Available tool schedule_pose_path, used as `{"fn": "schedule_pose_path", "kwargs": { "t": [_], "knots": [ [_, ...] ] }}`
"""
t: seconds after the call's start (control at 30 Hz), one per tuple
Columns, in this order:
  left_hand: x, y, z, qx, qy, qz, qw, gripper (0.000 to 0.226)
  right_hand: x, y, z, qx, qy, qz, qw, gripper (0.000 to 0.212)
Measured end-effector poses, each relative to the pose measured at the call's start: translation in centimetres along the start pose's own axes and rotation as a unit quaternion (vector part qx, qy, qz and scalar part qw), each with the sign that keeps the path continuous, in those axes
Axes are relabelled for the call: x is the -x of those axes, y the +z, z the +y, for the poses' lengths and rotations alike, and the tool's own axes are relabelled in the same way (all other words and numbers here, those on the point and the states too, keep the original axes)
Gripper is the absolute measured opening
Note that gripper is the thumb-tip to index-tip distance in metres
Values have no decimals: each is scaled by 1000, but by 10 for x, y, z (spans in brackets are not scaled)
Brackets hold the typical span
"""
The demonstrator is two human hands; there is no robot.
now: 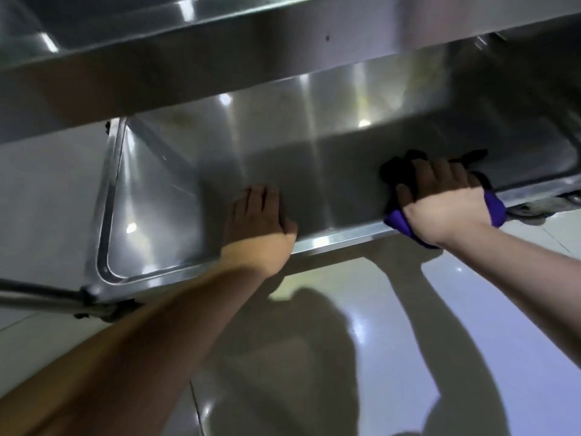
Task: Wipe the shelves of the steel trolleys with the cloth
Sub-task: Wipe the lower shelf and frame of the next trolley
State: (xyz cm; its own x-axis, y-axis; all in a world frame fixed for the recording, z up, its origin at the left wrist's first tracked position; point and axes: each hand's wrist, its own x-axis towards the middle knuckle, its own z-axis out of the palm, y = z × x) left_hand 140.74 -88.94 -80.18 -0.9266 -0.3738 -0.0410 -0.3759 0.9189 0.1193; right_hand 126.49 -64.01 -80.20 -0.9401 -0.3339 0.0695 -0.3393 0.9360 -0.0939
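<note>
R hand (440, 199), fingers spread flat, presses purple cloth (495, 212) on lower shelf (195, 196) at 3 o'clock; L hand (261, 221) flat, fingers straight, rests on shelf's near edge, holding nothing.

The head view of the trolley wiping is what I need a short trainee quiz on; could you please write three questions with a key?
1. True or false: the purple cloth lies under the left hand.
2. Which shelf are both hands on: A) the upper shelf, B) the lower shelf, C) the floor?
3. Fill in: the left hand rests bare near the shelf's front ____.

Key
1. False: it is under the right hand, whose fingers press it flat.
2. B.
3. Rim.
</note>
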Motion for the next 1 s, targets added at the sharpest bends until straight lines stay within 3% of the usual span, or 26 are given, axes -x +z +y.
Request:
{"fn": "schedule_pose_path", "kwargs": {
  "t": [0.17, 0.3, 0.6, 0.83, 1.0],
  "knots": [
    [-4, -16, -12, 33, 30, -61, 997, 62, 0, 2, -76, -16, -109, -100, 989, 66],
    [22, -27, -52, 48, 39, -48, 997, 59, 4, 7, -113, -15, -168, -131, 977, 68],
    [84, -35, -189, -8, -106, -88, 990, 72, -5, 17, -182, -2, -182, -125, 975, 66],
    [104, -15, -198, -69, -44, -65, 994, 85, -21, 29, -264, -38, -119, -94, 988, 67],
    [104, -1, -204, -120, -28, -69, 990, 84, 2, 34, -311, -45, -226, -95, 968, 66]
  ]
}}
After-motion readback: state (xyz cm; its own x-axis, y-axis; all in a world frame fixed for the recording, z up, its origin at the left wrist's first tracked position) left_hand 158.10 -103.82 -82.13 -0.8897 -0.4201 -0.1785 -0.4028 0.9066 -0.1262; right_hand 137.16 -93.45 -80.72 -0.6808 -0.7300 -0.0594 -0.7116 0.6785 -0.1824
